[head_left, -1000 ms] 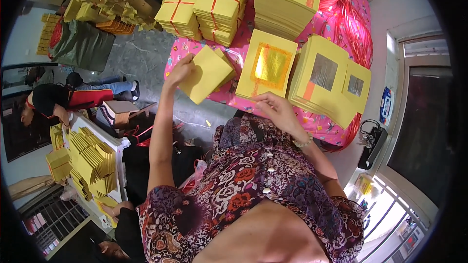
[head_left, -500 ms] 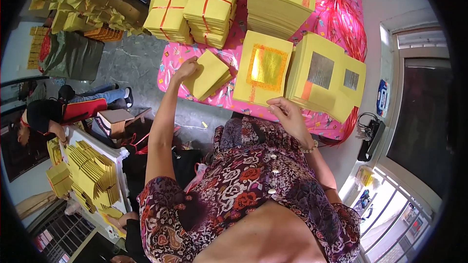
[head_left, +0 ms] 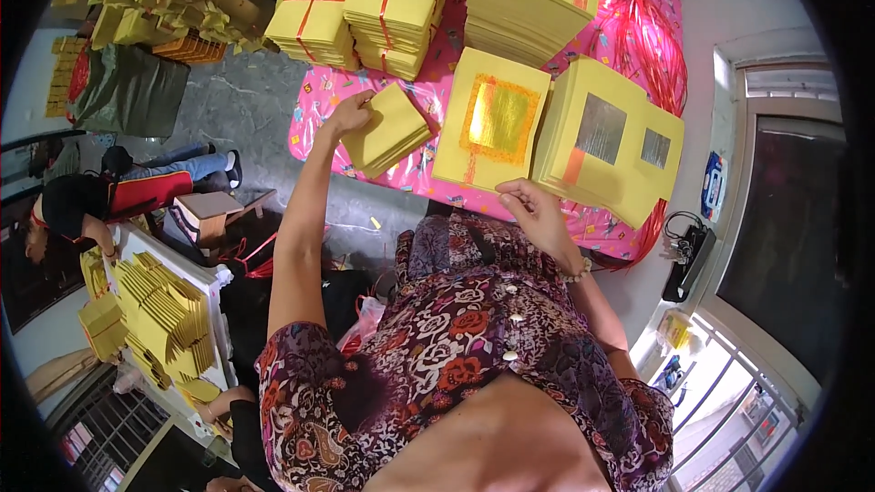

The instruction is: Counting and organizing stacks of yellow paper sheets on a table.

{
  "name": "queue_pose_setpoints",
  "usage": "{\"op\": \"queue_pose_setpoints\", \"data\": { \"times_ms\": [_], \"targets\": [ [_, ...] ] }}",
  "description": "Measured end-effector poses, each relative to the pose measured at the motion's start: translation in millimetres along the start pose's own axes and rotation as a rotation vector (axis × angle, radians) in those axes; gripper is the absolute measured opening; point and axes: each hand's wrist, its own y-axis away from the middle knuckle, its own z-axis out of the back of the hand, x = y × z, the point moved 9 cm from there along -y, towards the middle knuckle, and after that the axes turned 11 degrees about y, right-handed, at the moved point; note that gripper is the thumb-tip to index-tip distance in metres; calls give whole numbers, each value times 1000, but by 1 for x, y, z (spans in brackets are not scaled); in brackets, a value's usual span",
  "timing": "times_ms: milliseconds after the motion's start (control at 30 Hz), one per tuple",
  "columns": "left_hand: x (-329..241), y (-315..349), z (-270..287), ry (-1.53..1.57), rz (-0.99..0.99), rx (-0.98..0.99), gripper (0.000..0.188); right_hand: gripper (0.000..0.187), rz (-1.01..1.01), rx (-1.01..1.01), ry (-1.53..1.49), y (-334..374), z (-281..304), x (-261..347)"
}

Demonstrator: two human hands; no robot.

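Observation:
My left hand [head_left: 352,115] grips the upper left edge of a small stack of folded yellow paper [head_left: 390,132], which lies on the pink table covering. To the right is a pile of flat yellow paper sheets [head_left: 448,157]; its top sheet bears a gold foil square with an orange border. The fingertips of my right hand [head_left: 538,217] are at the lower edge of that sheet, thumb and forefinger slightly apart. Beside it stands a fanned pile of yellow sheets with silver foil squares [head_left: 558,153].
Yellow bundles tied with red ribbon [head_left: 390,2] and a tall sheet pile [head_left: 519,25] stand at the back. Loose red ribbons [head_left: 652,32] hang at the right. At the left, a person [head_left: 77,205] bends by a white table [head_left: 221,328] holding yellow folded paper.
The folded paper on top now lies evenly on the small stack, where it stood askew before. My left hand has shifted slightly; my right hand stays near the sheet's edge.

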Motion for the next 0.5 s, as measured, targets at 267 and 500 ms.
{"op": "queue_pose_setpoints", "data": {
  "times_ms": [267, 500],
  "targets": [
    [-46, 35, 1, -642, -269, -606, 48, 18, 78, -103, 255, -1, 11, 12],
    [-69, 72, -11, -506, -416, -774, 26, 30, 364, -186, 740, -9, 7, 30]
  ]
}}
